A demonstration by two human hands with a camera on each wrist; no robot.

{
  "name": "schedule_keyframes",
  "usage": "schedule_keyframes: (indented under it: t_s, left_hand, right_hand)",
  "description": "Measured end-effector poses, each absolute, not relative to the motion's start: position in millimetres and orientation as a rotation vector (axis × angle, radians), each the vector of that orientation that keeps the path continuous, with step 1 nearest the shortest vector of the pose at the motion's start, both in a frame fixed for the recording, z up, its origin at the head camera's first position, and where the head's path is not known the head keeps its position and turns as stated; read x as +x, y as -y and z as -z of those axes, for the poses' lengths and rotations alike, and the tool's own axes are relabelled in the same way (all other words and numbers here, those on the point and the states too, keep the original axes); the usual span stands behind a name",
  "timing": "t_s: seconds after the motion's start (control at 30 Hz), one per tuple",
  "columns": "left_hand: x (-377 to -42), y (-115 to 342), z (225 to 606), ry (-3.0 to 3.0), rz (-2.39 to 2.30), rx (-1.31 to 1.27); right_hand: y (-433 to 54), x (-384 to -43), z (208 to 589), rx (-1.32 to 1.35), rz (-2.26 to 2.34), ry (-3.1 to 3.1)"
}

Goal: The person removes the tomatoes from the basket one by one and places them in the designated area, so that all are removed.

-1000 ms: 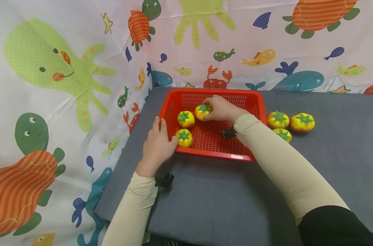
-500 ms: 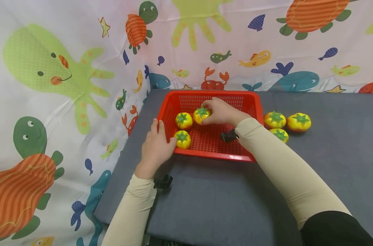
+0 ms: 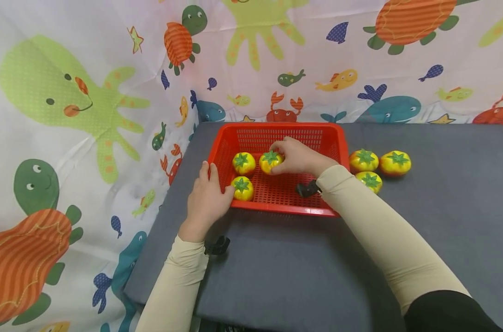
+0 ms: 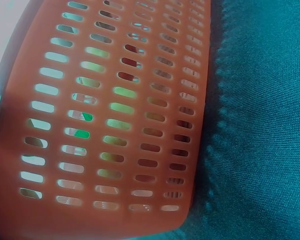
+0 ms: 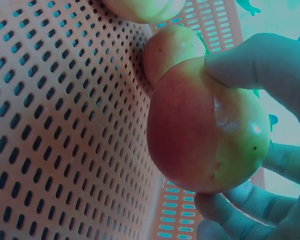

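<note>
Inside the red basket (image 3: 284, 209), the right hand (image 3: 298, 157) grasps a yellow fruit (image 3: 268, 164), now slightly lower or nearer the basket's front than before, but not yet released, while the left hand (image 3: 206, 203), fingers extended, touches the basket's left rim.

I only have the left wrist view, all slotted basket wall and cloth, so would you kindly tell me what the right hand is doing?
Observer: The right hand grips a yellow tomato-like fruit inside the red basket.
Operator: Thank you. How many other fruits are in there with it?
Observer: Two, both toward the person's left: a far fruit and a near fruit.
Operator: And would you say whether any lie outside the basket?
Observer: Three do, on the gray table just right of the basket: a left fruit, a right fruit and a front fruit.
</note>
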State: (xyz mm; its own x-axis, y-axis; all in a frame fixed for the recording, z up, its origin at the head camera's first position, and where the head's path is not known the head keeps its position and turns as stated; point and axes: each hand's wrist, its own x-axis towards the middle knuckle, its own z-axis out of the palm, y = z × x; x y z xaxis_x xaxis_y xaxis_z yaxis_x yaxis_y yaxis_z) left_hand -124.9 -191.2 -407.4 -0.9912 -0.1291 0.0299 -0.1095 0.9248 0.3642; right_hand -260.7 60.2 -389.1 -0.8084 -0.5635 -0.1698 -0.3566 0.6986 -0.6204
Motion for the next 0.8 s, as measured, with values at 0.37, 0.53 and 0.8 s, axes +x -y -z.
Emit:
schedule_keyframes:
  t_s: [0.37, 0.53, 0.8]
  left_hand:
    - [-125.2, 191.5, 407.9, 3.042, 0.569, 0.200]
    - [-125.5, 191.3, 407.5, 3.045, 0.573, 0.202]
    - [-126.2, 190.6, 407.3, 3.043, 0.580, 0.206]
  right_hand:
    - [-64.4, -253.9, 384.1, -0.730, 0.820, -2.565]
    - [-66.4, -250.2, 381.5, -0.738, 0.806, -2.570]
    - [-66.6, -241.6, 373.9, -0.786, 0.802, -2.582]
